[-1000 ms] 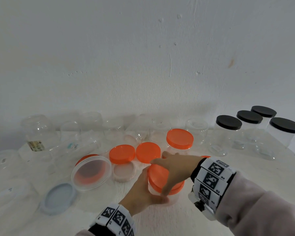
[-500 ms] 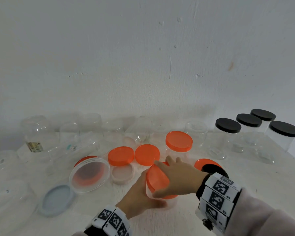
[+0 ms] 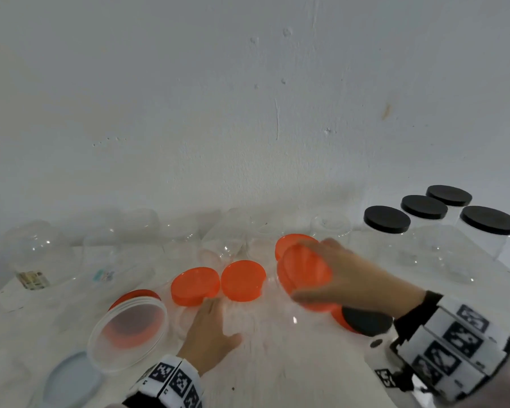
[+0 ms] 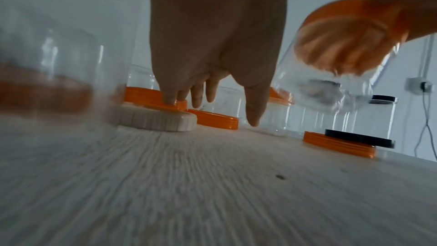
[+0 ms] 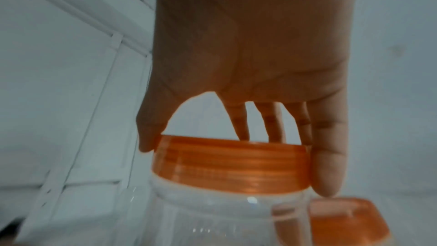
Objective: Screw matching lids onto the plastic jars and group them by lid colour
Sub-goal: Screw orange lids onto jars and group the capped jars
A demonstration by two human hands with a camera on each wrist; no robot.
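My right hand (image 3: 312, 269) grips the orange lid (image 5: 229, 164) of a clear jar (image 5: 212, 212) from above and holds the jar off the table, tilted. A second orange-lidded jar (image 3: 295, 242) stands just behind it. My left hand (image 3: 218, 319) is low over the table with its fingers (image 4: 170, 98) straight, touching a loose orange lid (image 3: 195, 285) above a whitish lid (image 4: 156, 119). It holds nothing. Another loose orange lid (image 3: 243, 279) lies beside them. An orange lid (image 4: 338, 144) with a black lid (image 3: 365, 320) on it lies under my right wrist.
A large clear jar (image 3: 130, 328) with an orange lid lies on its side at the left, with a pale blue lid (image 3: 71, 381) in front of it. Several uncapped clear jars (image 3: 39, 251) line the wall. Several black-lidded jars (image 3: 387, 220) stand at the back right.
My left hand let go of the jar and moved left to the loose lids. My right hand lifted the orange-lidded jar up and back towards the other orange-lidded jar.
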